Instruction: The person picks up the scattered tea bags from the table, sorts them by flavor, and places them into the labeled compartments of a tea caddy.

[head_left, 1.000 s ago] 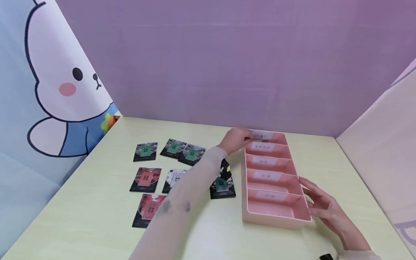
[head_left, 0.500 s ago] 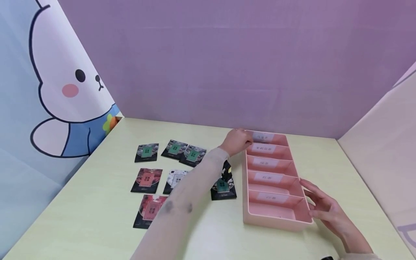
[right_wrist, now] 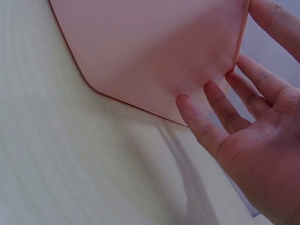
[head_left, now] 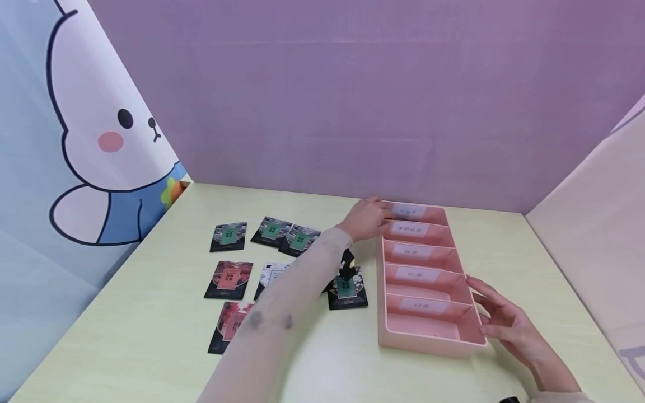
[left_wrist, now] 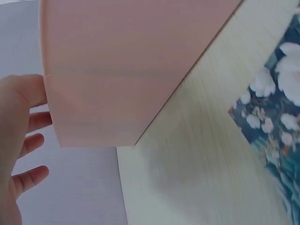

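Observation:
A pink organizer box [head_left: 428,342] with several labelled compartments stands right of the middle of the table. At its far left corner is my left hand [head_left: 368,218], fingers over the rim beside the farthest compartment. In the left wrist view, the fingers [left_wrist: 33,145] are spread loosely and hold nothing visible. My right hand [head_left: 509,327] rests against the box's near right side. Its fingertips touch the outer wall, fingers nearly straight in the right wrist view. Left of the box lies a dark sachet [head_left: 347,294] with a green label and white flowers.
More flat sachets lie left: green-labelled ones [head_left: 229,237] at the back, a red one [head_left: 229,280] in the middle, another red one [head_left: 229,324] nearer. My left sleeve [head_left: 272,313] partly covers this and a white sachet [head_left: 269,274]. A purple backdrop [head_left: 322,112] rises behind the table.
My left fingers were curled together at the farthest compartment and have now loosened and spread at its rim. The right hand has stayed against the box.

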Demonstrator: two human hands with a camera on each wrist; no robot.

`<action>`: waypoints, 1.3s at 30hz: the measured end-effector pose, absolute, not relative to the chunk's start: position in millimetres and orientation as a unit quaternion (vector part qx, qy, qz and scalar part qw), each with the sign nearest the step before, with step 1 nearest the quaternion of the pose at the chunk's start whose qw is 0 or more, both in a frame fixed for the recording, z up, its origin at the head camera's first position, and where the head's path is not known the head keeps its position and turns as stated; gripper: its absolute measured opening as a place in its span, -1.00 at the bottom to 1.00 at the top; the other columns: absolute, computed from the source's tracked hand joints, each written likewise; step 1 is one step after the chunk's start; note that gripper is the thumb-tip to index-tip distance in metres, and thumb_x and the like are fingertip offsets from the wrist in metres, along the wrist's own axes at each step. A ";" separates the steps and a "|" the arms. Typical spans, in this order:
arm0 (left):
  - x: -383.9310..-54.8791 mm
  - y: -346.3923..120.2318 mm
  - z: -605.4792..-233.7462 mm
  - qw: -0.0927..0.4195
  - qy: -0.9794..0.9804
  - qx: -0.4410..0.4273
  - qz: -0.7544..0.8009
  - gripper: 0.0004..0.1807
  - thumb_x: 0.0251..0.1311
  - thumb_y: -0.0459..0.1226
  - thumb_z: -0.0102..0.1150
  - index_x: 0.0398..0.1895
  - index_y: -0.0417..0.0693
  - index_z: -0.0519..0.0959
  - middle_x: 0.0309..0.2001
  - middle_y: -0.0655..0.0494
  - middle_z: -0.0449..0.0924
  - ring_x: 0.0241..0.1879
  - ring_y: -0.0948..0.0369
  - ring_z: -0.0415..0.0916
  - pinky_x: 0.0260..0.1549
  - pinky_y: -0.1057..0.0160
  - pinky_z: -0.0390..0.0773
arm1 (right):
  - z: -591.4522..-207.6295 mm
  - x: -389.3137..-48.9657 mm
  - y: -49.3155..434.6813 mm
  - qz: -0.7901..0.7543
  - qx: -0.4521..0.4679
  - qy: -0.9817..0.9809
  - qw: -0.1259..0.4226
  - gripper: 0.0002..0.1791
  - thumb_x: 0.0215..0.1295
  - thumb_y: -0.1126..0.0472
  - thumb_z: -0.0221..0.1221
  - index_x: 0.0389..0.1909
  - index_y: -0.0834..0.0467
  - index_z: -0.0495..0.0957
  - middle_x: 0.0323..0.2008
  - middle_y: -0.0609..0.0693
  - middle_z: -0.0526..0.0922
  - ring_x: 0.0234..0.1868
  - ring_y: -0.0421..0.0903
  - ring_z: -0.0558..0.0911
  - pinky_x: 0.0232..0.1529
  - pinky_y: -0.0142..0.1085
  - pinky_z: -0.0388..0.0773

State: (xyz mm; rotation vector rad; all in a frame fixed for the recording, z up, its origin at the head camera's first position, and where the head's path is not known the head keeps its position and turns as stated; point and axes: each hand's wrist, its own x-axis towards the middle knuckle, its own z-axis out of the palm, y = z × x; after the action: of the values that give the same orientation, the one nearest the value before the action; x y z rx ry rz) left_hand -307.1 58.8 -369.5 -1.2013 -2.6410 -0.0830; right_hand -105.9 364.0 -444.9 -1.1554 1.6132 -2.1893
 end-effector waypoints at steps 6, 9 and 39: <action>-307.5 50.8 -369.6 0.098 -0.901 -0.420 -0.048 -0.53 0.46 -0.05 0.01 0.38 0.11 0.45 0.35 0.11 0.40 0.35 0.13 0.27 0.28 0.14 0.32 | -443.0 -104.0 363.2 -0.742 -0.380 0.543 0.101 -0.17 0.20 0.79 -0.09 0.47 0.51 -0.17 0.56 0.05 0.00 0.46 -0.07 0.24 0.31 -0.32 0.33; -306.8 43.5 -368.3 0.097 -0.898 -0.425 -0.065 -0.45 0.46 -0.03 0.01 0.46 0.09 0.32 0.38 0.10 0.34 0.38 0.12 0.21 0.32 0.11 0.26 | -443.0 -103.7 362.9 -0.743 -0.377 0.544 0.102 -0.17 0.19 0.79 -0.09 0.48 0.50 -0.17 0.56 0.04 0.00 0.46 -0.07 0.24 0.30 -0.31 0.34; -319.1 -119.7 -395.8 0.019 -0.952 -0.294 -0.090 -0.26 0.44 -0.05 0.09 0.57 -0.03 0.06 0.51 -0.16 0.03 0.47 -0.14 -0.07 0.36 -0.23 -0.08 | -449.7 -110.7 364.2 -0.749 -0.396 0.522 0.094 -0.18 0.16 0.82 -0.10 0.45 0.55 -0.15 0.55 0.09 0.01 0.47 -0.03 0.22 0.34 -0.31 0.27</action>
State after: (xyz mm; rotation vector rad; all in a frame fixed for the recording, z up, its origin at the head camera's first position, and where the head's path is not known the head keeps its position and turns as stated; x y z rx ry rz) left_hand -319.1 -119.7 -395.8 -0.9114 -2.9537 -0.2789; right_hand -110.7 364.2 -449.7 -1.1759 1.5494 -2.2227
